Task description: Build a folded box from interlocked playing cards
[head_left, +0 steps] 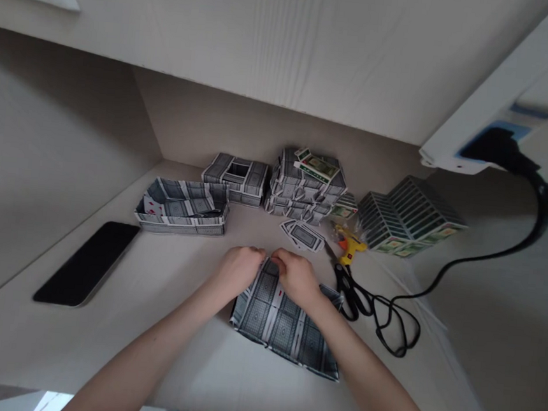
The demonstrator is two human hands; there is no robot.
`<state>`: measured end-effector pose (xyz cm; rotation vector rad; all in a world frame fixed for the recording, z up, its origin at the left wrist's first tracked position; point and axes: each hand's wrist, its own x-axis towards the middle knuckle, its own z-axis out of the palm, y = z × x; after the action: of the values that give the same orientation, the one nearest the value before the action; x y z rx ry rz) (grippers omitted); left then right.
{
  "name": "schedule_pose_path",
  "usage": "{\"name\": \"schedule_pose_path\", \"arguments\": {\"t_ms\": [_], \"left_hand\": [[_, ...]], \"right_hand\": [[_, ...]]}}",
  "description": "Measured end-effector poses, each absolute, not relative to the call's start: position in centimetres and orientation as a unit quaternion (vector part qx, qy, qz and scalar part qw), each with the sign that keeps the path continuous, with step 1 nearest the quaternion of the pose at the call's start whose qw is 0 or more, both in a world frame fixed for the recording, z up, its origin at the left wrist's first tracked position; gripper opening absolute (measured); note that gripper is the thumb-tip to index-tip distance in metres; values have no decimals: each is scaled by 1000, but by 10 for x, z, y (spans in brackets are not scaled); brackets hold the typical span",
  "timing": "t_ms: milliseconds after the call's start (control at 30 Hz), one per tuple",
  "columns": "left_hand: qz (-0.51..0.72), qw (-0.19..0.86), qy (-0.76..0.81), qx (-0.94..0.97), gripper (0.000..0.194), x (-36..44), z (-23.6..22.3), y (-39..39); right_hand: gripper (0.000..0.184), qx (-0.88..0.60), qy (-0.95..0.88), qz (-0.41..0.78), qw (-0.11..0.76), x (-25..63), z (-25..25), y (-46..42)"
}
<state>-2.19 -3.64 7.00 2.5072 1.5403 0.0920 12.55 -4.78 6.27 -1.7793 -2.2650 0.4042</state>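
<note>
A box made of joined playing cards [274,314], their patterned grey backs outward, lies tilted on the white desk in front of me. My left hand [242,270] pinches its far edge near the left corner. Right beside it, my right hand [294,274] has thumb and fingers closed on the same edge. The fingertips nearly meet, and they hide the exact spot they grip. Just beyond my hands lie several loose playing cards [303,235]. Black-handled scissors [347,292] and a yellow glue gun [351,247] rest to the right.
An open card box [181,223] stands at left, near a black phone [89,265]. Behind are a card box with an opening [235,178] and stacked card boxes [301,192]. Card packs [407,217] stand at right. A black cable [465,259] runs from the power strip [494,132]. A cabinet [269,45] overhangs.
</note>
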Motion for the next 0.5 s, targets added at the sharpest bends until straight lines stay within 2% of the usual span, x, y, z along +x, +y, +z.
{"name": "schedule_pose_path", "arguments": {"t_ms": [500], "left_hand": [[31,104,502,858,24,-22,68,-40]], "right_hand": [[23,-606,-772,150,116,125,63,-49]]}}
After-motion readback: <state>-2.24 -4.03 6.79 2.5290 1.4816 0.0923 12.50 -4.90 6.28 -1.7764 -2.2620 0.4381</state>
